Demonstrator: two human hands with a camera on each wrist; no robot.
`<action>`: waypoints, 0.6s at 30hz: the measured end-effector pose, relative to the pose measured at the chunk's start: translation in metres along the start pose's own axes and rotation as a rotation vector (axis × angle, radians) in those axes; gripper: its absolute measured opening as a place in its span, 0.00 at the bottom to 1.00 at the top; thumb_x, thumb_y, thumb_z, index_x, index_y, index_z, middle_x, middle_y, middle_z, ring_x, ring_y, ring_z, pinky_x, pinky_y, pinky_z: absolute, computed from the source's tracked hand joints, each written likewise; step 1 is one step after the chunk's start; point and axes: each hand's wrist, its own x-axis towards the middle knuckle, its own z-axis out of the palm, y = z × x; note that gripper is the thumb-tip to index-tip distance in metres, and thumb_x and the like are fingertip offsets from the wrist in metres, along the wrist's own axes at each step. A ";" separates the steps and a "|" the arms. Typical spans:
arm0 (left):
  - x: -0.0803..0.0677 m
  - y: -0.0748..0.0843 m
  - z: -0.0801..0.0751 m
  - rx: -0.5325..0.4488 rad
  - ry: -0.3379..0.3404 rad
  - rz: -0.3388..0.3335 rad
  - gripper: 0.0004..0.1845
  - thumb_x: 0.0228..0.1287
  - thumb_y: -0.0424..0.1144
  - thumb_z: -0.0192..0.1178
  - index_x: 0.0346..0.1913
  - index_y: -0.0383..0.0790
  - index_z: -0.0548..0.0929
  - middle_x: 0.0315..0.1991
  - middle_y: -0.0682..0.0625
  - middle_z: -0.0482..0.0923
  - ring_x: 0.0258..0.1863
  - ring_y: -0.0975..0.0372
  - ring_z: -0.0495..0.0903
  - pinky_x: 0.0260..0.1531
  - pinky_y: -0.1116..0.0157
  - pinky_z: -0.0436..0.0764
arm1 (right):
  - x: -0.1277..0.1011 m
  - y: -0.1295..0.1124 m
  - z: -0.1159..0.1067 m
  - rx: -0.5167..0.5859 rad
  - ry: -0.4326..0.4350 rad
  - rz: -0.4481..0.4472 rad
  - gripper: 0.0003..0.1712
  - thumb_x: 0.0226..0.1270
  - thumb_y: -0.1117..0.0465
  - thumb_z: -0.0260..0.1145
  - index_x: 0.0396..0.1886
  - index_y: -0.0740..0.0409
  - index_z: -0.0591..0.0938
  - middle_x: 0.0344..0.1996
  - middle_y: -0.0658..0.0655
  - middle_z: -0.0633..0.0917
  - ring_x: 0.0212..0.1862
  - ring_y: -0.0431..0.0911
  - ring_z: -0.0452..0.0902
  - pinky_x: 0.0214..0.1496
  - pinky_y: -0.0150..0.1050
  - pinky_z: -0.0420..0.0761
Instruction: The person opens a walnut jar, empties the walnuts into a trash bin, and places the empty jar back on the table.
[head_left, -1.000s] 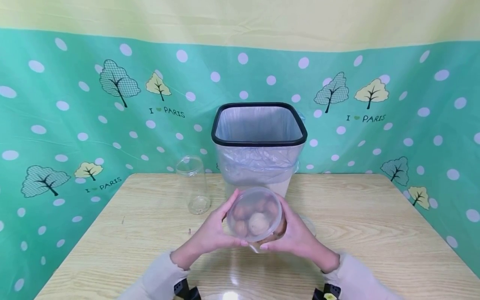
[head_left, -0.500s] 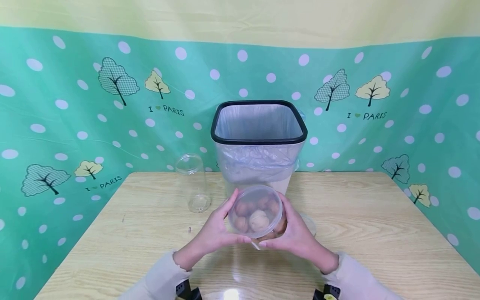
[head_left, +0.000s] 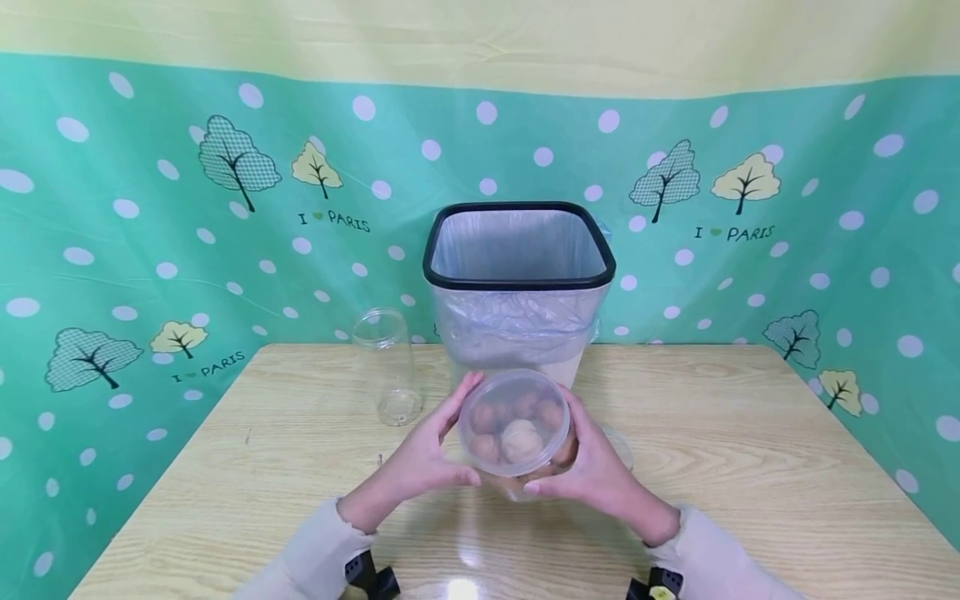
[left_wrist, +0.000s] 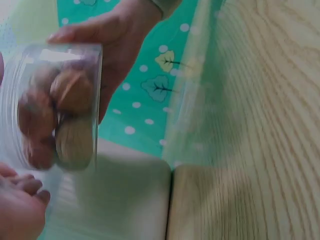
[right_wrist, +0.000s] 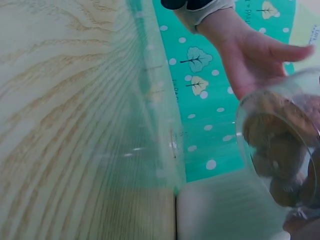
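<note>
**Container [left_wrist: 60, 107] of Walnut-Like Pieces Is Held Above Table [head_left: 750, 467], Right Hand [head_left: 588, 462] Bearing the Load**

Nearest the head camera, pale sleeves [head_left: 318, 542] are ended short of the wrists — perhaps so that the fingers are left unhindered. Just beyond, the clear round container is held off the table, in front of the bin [head_left: 519, 284]. Its far side is clasped in the right hand's grip, bent fingers wrapped round it and thumb laid along the front, presumably because its width is too great for a lighter pinch. By the left hand [head_left: 431, 458], no firm grip is shown: the fingers are spread beside the opposite wall with the thumb held apart, possibly as a steadying guard; whether contact is made cannot be told. What looks like a frosted lid [head_left: 514, 422] is faced upward, by which the brown pieces [left_wrist: 74, 90] are probably kept in.

Behind the right hand, a clear disc [head_left: 622, 448] is laid flat on the table, partly hidden. To the left, a tall clear jar [head_left: 388, 367] is stood upright, well apart from the hands — likely out of their way. Farther back, the bin's liner [head_left: 517, 312] is draped below the black rim, presumably against slipping, before a dotted green cloth [head_left: 270, 317].
</note>
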 end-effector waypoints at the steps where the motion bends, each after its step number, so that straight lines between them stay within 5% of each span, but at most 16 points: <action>1: 0.000 -0.002 -0.003 -0.020 -0.028 0.025 0.63 0.44 0.65 0.65 0.74 0.35 0.43 0.74 0.40 0.45 0.73 0.52 0.46 0.67 0.71 0.52 | 0.000 0.000 -0.001 0.019 -0.014 -0.002 0.65 0.28 0.60 0.83 0.71 0.47 0.59 0.62 0.55 0.71 0.61 0.48 0.67 0.63 0.34 0.65; 5: 0.003 -0.003 -0.013 -0.081 -0.151 0.082 0.64 0.44 0.63 0.66 0.75 0.37 0.41 0.75 0.43 0.41 0.73 0.58 0.44 0.68 0.70 0.50 | -0.001 0.004 -0.004 0.085 -0.110 -0.042 0.66 0.29 0.61 0.82 0.72 0.49 0.57 0.63 0.57 0.69 0.62 0.48 0.66 0.63 0.34 0.65; 11: 0.006 -0.002 -0.024 -0.063 -0.315 0.196 0.66 0.42 0.64 0.66 0.74 0.32 0.39 0.75 0.41 0.40 0.74 0.52 0.43 0.70 0.64 0.48 | -0.002 0.004 -0.006 0.128 -0.236 -0.092 0.67 0.28 0.61 0.82 0.72 0.55 0.56 0.63 0.62 0.69 0.62 0.46 0.66 0.66 0.33 0.62; 18: 0.009 0.000 -0.023 -0.050 -0.369 0.247 0.66 0.42 0.64 0.65 0.73 0.29 0.39 0.74 0.37 0.41 0.73 0.47 0.45 0.70 0.63 0.50 | -0.001 0.005 -0.007 0.175 -0.337 -0.140 0.66 0.32 0.58 0.82 0.73 0.55 0.54 0.64 0.60 0.68 0.63 0.47 0.65 0.66 0.34 0.63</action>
